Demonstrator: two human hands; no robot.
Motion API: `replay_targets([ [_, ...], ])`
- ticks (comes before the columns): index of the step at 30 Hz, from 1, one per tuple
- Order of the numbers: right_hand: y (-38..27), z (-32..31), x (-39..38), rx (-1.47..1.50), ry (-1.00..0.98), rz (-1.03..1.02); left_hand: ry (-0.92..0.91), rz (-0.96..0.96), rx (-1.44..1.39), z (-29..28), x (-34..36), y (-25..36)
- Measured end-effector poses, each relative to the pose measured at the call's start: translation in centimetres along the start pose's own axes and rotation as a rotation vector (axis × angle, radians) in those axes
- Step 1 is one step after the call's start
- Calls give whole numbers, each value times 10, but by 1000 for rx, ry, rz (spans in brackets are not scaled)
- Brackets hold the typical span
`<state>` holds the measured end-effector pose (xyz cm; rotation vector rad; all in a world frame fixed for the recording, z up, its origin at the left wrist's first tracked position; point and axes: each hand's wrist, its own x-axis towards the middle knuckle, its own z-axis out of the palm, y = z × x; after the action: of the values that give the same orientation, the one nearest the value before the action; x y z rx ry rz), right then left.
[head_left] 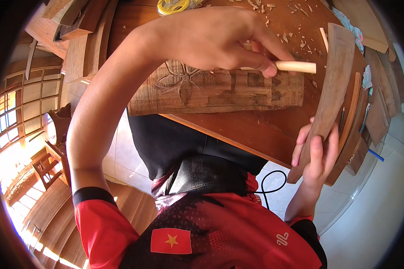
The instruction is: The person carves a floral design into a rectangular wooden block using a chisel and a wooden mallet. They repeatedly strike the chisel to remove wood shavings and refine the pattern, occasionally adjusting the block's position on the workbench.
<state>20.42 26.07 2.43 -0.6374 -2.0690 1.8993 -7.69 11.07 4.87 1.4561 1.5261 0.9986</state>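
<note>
While gripping a curved wooden slat near its lower end, right hand with fingers wrapped around the slat's edge and thumb laid along its face, pinching it firmly. Stands nearly upright at the right end of the carved panel, just off the near edge of the workbench. Nearer than the panel: red and black shirt, black shorts, a black cable looping on the pale floor tiles below the bench edge.

Over the carved panel, left hand closed around a pale wooden tool handle, fingers curled tight on it, handle end poking out to the right toward the slat. Blade hidden beneath the hand; cannot tell where it touches. Panel lying flat on the bench, cut with a flower on its left part and squared recesses on its right.

Beyond the panel: wood chips scattered across the benchtop, a yellow tape measure at the far edge, and stacked timber offcuts to the panel's far left.
</note>
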Motion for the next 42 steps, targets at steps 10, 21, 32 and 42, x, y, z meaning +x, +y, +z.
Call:
replay_targets([
  [10, 6, 21, -28, 148, 71, 51, -41, 88, 26, 2, 5, -29],
  [21, 12, 19, -33, 176, 75, 138, -117, 108, 24, 3, 12, -35],
  [32, 14, 22, -37, 249, 126, 168, -244, 243, -61, 1, 22, -62],
  [42, 9, 23, -31, 184, 94, 224, -198, 216, -28, -2, 16, -54],
])
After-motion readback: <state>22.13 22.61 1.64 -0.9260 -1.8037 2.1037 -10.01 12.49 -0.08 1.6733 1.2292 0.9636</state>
